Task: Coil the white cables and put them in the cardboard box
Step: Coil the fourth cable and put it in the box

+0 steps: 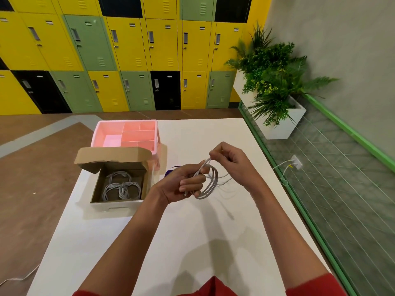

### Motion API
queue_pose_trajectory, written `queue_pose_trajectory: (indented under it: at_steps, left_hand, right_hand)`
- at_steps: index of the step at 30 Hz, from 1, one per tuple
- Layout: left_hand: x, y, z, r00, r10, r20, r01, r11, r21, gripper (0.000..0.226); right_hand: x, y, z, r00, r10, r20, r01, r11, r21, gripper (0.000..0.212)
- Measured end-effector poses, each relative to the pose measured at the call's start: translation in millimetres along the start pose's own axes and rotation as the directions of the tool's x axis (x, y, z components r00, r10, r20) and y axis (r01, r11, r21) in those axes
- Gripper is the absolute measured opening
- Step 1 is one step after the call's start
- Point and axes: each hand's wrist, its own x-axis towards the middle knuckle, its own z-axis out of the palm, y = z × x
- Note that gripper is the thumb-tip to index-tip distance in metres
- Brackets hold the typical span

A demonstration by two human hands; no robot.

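head: left hand (183,184) grips white cable coil (211,185), right hand (232,162) pinches it; cardboard box (116,207) at table (192,242) edge.

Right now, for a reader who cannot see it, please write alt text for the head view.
Above a white table, the left hand grips a half-coiled white cable while the right hand pinches its top. On the left, an open cardboard box holds coiled white cables, with a pink divided tray behind it.
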Motion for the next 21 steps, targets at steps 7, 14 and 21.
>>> queue_pose_trajectory:
  at_steps: [7, 14, 21]
  left_hand:
    - [2.6, -7.7, 5.9, 0.999, 0.029, -0.026, -0.026, 0.992, 0.121, 0.028]
    - [0.0, -3.4, -2.0, 0.965, 0.098, 0.242, -0.025, 0.957, -0.29, 0.021]
    - [-2.1, -0.2, -8.5, 0.955, 0.128, 0.268, -0.006, 0.911, -0.413, 0.037]
  right_hand:
    - [10.9, -19.4, -4.0, 0.997, -0.076, -0.019, 0.077, 0.997, 0.031, 0.027]
    - [-2.2, -4.1, -4.6, 0.992, 0.104, 0.075, -0.107, 0.994, 0.035, 0.04]
    - [-11.7, -5.8, -0.3, 0.957, 0.15, 0.247, -0.172, 0.982, 0.072, 0.032]
